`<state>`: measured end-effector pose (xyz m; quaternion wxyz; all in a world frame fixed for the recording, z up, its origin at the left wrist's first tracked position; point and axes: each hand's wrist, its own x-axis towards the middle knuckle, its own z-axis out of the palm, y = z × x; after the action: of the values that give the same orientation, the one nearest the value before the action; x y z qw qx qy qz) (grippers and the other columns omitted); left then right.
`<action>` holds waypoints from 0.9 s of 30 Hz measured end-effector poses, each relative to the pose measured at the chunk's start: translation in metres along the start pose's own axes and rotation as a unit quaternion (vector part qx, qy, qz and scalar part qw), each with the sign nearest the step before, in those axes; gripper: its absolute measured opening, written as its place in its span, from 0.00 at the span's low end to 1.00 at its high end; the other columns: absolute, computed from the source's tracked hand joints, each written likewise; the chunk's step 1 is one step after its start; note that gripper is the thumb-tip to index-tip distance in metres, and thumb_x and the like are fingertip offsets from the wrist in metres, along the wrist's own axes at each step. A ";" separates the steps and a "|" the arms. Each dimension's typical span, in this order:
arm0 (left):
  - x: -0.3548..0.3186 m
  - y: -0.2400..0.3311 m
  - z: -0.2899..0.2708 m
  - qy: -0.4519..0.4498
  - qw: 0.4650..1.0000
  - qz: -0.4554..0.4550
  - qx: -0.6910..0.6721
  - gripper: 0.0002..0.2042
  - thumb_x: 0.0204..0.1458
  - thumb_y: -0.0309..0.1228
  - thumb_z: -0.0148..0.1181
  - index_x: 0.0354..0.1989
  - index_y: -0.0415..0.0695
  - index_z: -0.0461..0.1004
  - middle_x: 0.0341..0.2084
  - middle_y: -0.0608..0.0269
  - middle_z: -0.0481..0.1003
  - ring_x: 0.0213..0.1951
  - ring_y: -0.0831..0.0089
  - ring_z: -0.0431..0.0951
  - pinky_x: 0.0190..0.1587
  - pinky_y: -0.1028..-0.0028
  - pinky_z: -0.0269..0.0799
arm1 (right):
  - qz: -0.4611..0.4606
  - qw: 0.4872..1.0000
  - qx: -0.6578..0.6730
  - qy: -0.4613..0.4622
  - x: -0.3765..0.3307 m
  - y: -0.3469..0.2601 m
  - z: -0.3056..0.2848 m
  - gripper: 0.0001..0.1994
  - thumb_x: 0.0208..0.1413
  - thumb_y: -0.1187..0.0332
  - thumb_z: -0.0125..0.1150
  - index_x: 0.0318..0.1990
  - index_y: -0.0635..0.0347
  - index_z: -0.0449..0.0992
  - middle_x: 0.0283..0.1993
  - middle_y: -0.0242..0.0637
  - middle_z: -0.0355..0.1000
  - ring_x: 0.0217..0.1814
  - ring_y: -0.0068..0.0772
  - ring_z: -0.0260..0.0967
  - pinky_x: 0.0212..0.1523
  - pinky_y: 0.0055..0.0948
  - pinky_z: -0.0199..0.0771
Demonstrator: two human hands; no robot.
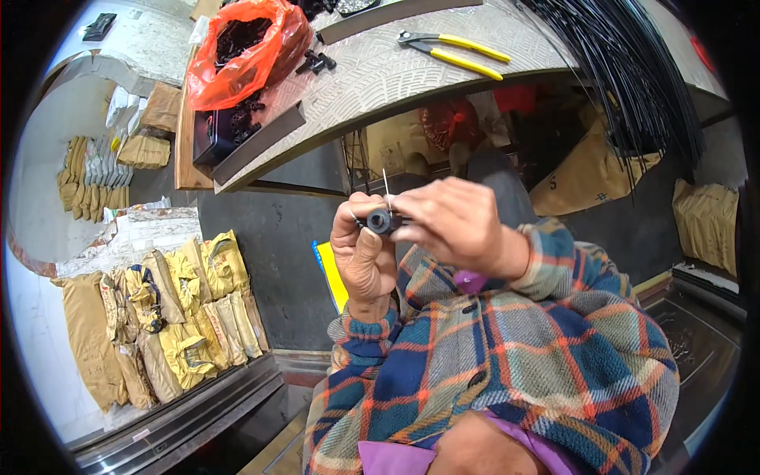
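Note:
My left hand (366,257) is closed round a small black tube-shaped part (378,221), its round hole showing between thumb and fingers. From the right, my right hand (459,222) comes up against the same part with its fingers bent together. What those fingertips pinch is hidden and slightly blurred. A thin pale strip (386,184) sticks up between the two hands. I cannot tell which hand it rests in. Both hands are in front of my chest, below the edge of the patterned worktable (356,95).
On the worktable lie yellow-handled pliers (455,54), a red plastic bag (277,47) of black parts, and loose black fittings (317,62). Long black thin strands (625,71) hang over its right end. Brown sacks (87,332) lie at left; another sack (590,178) stands below the strands.

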<state>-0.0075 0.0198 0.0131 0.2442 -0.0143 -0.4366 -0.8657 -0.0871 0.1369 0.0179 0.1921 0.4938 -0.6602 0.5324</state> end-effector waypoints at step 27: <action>-0.015 0.016 -0.023 -0.042 0.941 0.094 0.323 0.21 0.53 0.33 0.51 0.52 0.34 0.60 0.47 0.45 0.69 0.55 0.58 0.64 0.60 0.62 0.47 | 0.057 0.983 0.168 -0.037 -0.022 0.018 0.034 0.14 0.35 0.84 0.60 0.35 0.66 0.73 0.30 0.41 0.71 0.29 0.35 0.69 0.29 0.27 0.69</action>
<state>0.0172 0.0003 0.0071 0.2968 -0.0121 -0.6995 -0.6500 -0.0834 0.1156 -0.0207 0.0514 0.4995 -0.5953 0.6272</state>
